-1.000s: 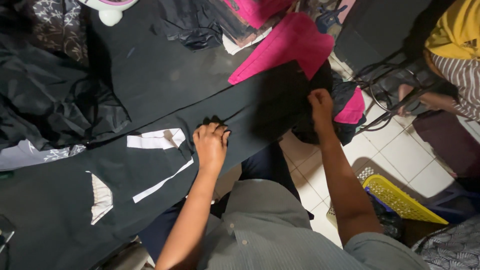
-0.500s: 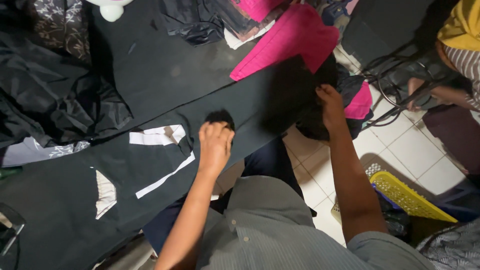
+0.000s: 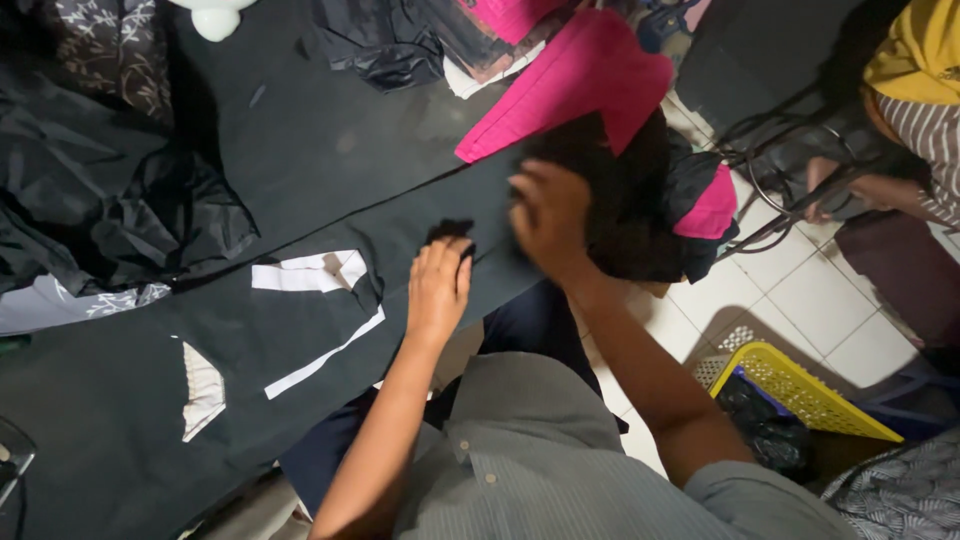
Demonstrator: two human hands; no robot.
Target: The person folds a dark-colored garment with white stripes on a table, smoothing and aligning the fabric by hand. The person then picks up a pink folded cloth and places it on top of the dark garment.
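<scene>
Here my left hand (image 3: 438,285) lies flat, palm down, on the long strip of black cloth (image 3: 300,330), fingers loosely together, fingertips at a small dark scrap (image 3: 452,231) on the cloth; I can't tell whether they pinch it. My right hand (image 3: 548,215) sits just beside it, toward the strip's right end, fingers spread and pressing on the cloth; it is blurred, so I would only say it seems to grip nothing.

The black cloth runs slantwise across the desk (image 3: 330,140), from lower left to upper right, its right end hanging over the desk's edge. On it, left of my left hand, lie white patches (image 3: 305,272) and a thin white strip (image 3: 325,353). Beyond the right hand a pink cloth (image 3: 570,85) lies over the far end. Crumpled black fabric (image 3: 110,200) is heaped at the left of the desk.

On the tiled floor (image 3: 790,290) at the right stands a yellow plastic basket (image 3: 800,385). Another person in a striped sleeve (image 3: 925,130) sits at the upper right, well apart.
</scene>
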